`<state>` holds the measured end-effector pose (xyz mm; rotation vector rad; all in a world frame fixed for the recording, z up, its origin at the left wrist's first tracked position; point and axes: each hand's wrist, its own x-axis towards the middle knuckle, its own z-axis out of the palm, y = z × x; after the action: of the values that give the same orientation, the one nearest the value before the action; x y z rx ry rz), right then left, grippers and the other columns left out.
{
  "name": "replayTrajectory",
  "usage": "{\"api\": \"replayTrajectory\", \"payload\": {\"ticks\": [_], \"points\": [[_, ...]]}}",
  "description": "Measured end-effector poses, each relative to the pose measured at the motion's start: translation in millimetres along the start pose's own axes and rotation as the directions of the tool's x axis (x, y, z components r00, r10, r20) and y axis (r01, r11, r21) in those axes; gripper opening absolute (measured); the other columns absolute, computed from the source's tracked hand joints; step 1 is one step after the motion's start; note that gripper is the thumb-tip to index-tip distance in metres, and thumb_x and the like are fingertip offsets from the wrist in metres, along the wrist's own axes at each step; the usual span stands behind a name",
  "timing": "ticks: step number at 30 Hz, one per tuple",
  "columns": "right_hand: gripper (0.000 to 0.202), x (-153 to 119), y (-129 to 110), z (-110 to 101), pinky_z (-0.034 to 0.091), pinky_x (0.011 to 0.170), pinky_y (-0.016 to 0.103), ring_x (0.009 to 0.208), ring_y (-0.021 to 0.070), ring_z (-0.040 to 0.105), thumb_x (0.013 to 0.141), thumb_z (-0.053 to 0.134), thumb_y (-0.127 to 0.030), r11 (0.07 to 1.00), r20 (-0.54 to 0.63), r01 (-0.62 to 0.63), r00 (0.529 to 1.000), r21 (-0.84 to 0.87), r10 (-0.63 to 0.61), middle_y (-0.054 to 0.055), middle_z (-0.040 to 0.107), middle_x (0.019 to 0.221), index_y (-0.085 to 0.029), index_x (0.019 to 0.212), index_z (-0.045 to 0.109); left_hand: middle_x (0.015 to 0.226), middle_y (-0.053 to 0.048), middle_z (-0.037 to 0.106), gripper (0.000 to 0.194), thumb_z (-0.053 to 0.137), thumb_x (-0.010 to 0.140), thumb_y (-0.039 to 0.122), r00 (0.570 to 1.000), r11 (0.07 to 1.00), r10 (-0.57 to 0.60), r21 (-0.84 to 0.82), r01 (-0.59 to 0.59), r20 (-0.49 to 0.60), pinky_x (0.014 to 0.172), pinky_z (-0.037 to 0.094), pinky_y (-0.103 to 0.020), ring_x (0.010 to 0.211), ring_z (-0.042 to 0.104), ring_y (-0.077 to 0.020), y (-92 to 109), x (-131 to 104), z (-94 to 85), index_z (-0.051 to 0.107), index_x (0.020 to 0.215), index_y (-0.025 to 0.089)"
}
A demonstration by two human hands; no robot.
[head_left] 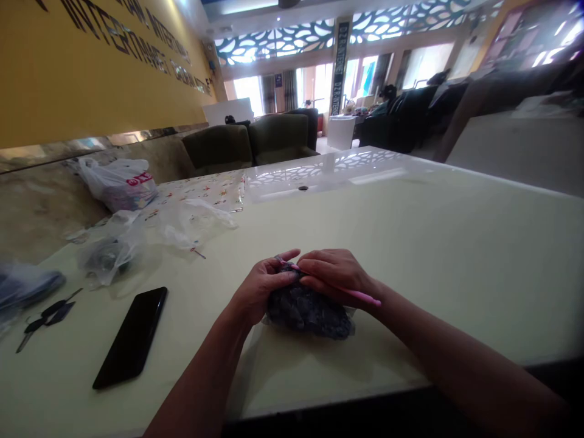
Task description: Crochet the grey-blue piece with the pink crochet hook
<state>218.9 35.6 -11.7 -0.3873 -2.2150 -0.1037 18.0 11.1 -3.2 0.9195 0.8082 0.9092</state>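
Note:
A dark blue-grey crocheted piece [310, 311], bulky and textured, rests on the table in front of me. Its upper left edge is pinched between the thumb and fingers of my left hand [267, 283], whose index finger points out to the right. My right hand [335, 271] is closed around a pink crochet hook [365, 298]. The hook's rounded end sticks out below my right wrist, and its tip meets the work between both hands. Some clear plastic peeks out beneath the piece. Fingers hide most of the hook's shaft.
On the pale table [433, 243] lie a black phone [132, 337], keys [48, 316] and a thin plastic bag [112, 252]. A fuller white carrier bag [123, 182] stands by the left wall. Green armchairs [278, 139] are beyond the far end.

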Motion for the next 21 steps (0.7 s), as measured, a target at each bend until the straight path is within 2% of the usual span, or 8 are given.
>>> {"api": "replayTrajectory", "payload": {"ticks": [2,5,8,12,16,19,21], "points": [[0.017,0.1,1.2,-2.5,0.049,0.067,0.024,0.075,0.0129,0.065,0.101,0.049,-0.026,1.0,0.035,-0.028,0.999,-0.002,0.028,0.006,0.071,0.091,-0.016,0.099,0.064,0.099,-0.007,0.077,0.062,0.086,0.063,0.022,0.997,0.998,0.026,0.052,-0.022,-0.068,0.092,0.046,-0.032,0.089,0.068,-0.0181,1.2,0.6,-1.4,0.071,0.123,0.02],[0.021,1.3,2.0,-7.0,0.048,0.067,0.024,0.074,0.0126,0.064,0.101,0.047,-0.025,0.998,0.096,-0.065,0.993,0.022,0.062,0.006,0.07,0.087,-0.016,0.094,0.065,0.113,-0.011,0.075,0.05,0.085,0.064,0.025,0.986,0.978,0.096,0.198,-0.067,-0.138,0.096,0.046,-0.036,0.1,0.067,-0.0232,3.3,0.2,-3.6,0.076,0.113,0.019],[0.026,3.4,2.6,-12.9,0.048,0.068,0.024,0.073,0.0118,0.061,0.103,0.044,-0.027,0.982,0.168,-0.138,0.979,0.127,0.115,0.006,0.068,0.085,-0.015,0.091,0.065,0.129,-0.012,0.069,0.037,0.081,0.067,0.026,0.976,0.936,0.155,0.34,-0.095,-0.152,0.1,0.044,-0.039,0.111,0.064,-0.0275,5.3,-1.2,-5.9,0.079,0.104,0.018],[0.029,6.4,4.4,-21.3,0.045,0.065,0.023,0.069,0.0108,0.056,0.103,0.044,-0.029,0.909,0.257,-0.268,0.948,0.318,0.19,0.004,0.064,0.081,-0.015,0.089,0.064,0.132,-0.01,0.067,0.03,0.076,0.071,0.024,0.973,0.882,0.187,0.459,-0.105,-0.136,0.101,0.044,-0.039,0.115,0.062,-0.0291,7.2,-2.9,-7.5,0.08,0.1,0.019],[0.03,8.0,5.6,-25.9,0.042,0.062,0.022,0.067,0.0097,0.051,0.105,0.042,-0.031,0.849,0.32,-0.34,0.922,0.404,0.216,0.003,0.061,0.079,-0.015,0.09,0.063,0.128,-0.01,0.07,0.038,0.077,0.07,0.023,0.99,0.917,0.106,0.394,-0.063,-0.089,0.095,0.047,-0.037,0.106,0.065,-0.0259,8.8,-4.6,-6.1,0.078,0.109,0.021],[0.031,7.4,5.5,-25.0,0.041,0.065,0.023,0.069,0.01,0.05,0.105,0.042,-0.032,0.878,0.324,-0.309,0.927,0.367,0.19,0.004,0.061,0.081,-0.015,0.089,0.062,0.118,-0.011,0.073,0.049,0.08,0.068,0.024,0.998,0.95,0.044,0.312,-0.026,-0.053,0.093,0.046,-0.035,0.101,0.066,-0.0235,9.1,-4.8,-5.5,0.075,0.117,0.021],[0.031,6.4,5.2,-23.9,0.04,0.067,0.024,0.07,0.0104,0.049,0.105,0.042,-0.032,0.911,0.337,-0.27,0.928,0.312,0.159,0.005,0.06,0.084,-0.015,0.087,0.06,0.116,-0.011,0.074,0.05,0.081,0.067,0.024,0.998,0.951,0.038,0.309,-0.021,-0.048,0.093,0.046,-0.036,0.102,0.066,-0.0238,8.7,-4.3,-5.8,0.075,0.116,0.019]]}}
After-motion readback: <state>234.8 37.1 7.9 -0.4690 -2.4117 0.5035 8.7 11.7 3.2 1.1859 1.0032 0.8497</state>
